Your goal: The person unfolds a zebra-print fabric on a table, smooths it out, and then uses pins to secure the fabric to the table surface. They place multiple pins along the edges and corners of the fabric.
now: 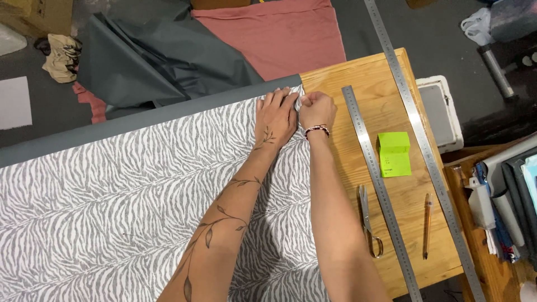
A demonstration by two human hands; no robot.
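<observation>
Zebra-striped fabric [112,196] covers the wooden counter [391,84] at left. Left hand [275,116] lies flat and open on its upper corner; right hand [317,109] pinches that edge. Scissors [369,223], rulers [376,179] and green notes [394,154] lie right.

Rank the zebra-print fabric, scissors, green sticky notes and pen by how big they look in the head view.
1. Zebra-print fabric, by far the largest.
2. Scissors and pen: similar length, so I won't rank them; the scissors look bulkier.
3. Green sticky notes: shortest, though wider than either.
</observation>
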